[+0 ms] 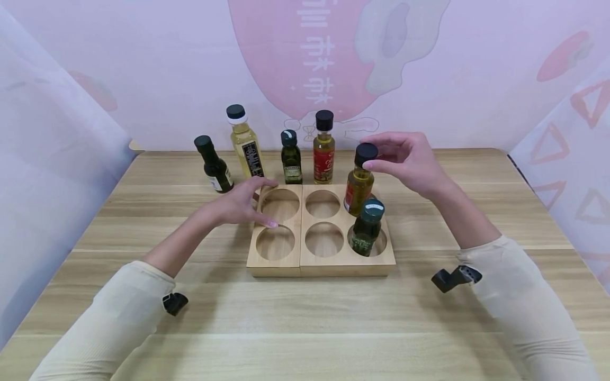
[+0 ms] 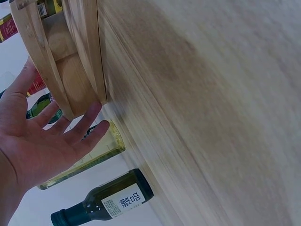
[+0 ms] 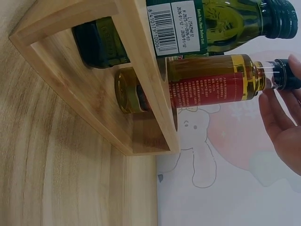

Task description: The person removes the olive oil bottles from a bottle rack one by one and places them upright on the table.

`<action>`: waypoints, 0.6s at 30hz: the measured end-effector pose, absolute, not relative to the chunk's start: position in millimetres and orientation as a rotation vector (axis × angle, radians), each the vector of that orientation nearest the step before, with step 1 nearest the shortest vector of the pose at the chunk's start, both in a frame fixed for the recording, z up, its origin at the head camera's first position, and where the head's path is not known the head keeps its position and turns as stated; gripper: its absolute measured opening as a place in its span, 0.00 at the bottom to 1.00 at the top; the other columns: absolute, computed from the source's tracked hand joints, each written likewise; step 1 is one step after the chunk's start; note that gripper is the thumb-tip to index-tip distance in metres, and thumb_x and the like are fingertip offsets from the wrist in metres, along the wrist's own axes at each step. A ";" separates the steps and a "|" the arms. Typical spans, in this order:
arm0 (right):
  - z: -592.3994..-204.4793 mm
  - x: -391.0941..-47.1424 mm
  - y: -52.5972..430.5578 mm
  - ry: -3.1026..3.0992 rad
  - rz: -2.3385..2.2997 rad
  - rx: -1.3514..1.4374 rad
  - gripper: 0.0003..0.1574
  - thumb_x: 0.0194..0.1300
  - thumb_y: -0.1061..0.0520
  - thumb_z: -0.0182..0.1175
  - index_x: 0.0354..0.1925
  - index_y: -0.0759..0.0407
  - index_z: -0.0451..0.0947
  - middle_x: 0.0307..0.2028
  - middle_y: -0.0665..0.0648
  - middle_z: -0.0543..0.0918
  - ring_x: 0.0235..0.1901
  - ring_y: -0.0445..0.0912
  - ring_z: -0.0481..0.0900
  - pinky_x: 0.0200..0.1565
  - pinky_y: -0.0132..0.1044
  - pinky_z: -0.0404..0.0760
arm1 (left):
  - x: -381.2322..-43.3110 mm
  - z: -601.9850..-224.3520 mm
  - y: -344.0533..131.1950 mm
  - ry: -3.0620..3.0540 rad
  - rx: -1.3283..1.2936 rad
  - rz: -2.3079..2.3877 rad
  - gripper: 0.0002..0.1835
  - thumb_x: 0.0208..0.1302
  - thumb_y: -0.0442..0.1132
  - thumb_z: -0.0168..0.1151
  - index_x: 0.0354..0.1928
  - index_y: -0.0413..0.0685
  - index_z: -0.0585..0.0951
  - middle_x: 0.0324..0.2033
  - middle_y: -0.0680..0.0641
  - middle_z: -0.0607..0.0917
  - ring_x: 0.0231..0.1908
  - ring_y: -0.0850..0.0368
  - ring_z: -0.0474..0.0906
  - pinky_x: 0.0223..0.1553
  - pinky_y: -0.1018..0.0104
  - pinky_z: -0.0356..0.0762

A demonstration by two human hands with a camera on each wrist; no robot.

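My right hand [image 1: 405, 161] pinches the black cap of an oil bottle [image 1: 359, 185] with a red label. That bottle stands upright in the back right hole of a wooden bottle rack [image 1: 300, 254]; in the right wrist view its base [image 3: 124, 89] shows inside the rack. A dark green bottle [image 1: 366, 233] with a green cap sits in the front right hole. My left hand [image 1: 240, 203] rests on the rack's left end, thumb on top between two holes. The left wrist view shows its fingers [image 2: 84, 123] fairly straight and spread against the rack's end.
Behind the rack stand a red-labelled oil bottle [image 1: 324, 153], a small green bottle [image 1: 291, 159] and a clear bottle of pale yellow oil [image 1: 245, 145]. A dark bottle [image 1: 214, 168] with a white label stands at the back left. A printed backdrop [image 1: 181, 63] borders the table.
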State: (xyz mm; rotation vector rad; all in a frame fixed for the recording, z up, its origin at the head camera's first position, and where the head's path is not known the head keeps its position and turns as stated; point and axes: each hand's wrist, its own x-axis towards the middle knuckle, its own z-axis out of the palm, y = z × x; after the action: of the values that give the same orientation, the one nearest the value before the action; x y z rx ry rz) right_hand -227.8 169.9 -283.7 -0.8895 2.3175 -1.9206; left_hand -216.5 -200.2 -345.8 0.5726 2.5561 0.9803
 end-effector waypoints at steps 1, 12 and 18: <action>-283.3 -227.3 169.4 2.318 -1.924 -0.892 0.21 0.62 0.75 0.69 0.55 0.73 0.83 0.39 0.50 0.91 0.40 0.43 0.89 0.47 0.31 0.87 | -216.4 -345.7 -199.9 2.556 0.572 0.980 0.51 0.55 0.39 0.82 0.75 0.33 0.63 0.73 0.32 0.64 0.63 0.29 0.70 0.64 0.39 0.74; -281.6 -227.4 167.8 2.330 -1.918 -0.892 0.23 0.60 0.78 0.67 0.55 0.77 0.81 0.38 0.50 0.91 0.39 0.43 0.89 0.47 0.31 0.87 | -217.6 -347.9 -200.9 2.557 0.615 0.952 0.51 0.55 0.42 0.82 0.77 0.40 0.64 0.73 0.31 0.63 0.63 0.29 0.71 0.64 0.37 0.74; -280.7 -226.8 167.6 2.346 -1.901 -0.898 0.22 0.61 0.78 0.67 0.55 0.77 0.81 0.38 0.50 0.91 0.38 0.41 0.89 0.46 0.31 0.87 | -216.3 -344.8 -200.6 2.564 0.618 0.939 0.51 0.54 0.43 0.83 0.77 0.41 0.65 0.73 0.30 0.63 0.63 0.29 0.71 0.63 0.37 0.74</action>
State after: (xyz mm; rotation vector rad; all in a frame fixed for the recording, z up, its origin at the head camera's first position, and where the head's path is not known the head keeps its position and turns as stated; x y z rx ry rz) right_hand -226.8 167.6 -280.7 -0.8982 2.3459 -1.9014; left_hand -216.3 -200.6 -344.8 0.6179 2.5639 0.9389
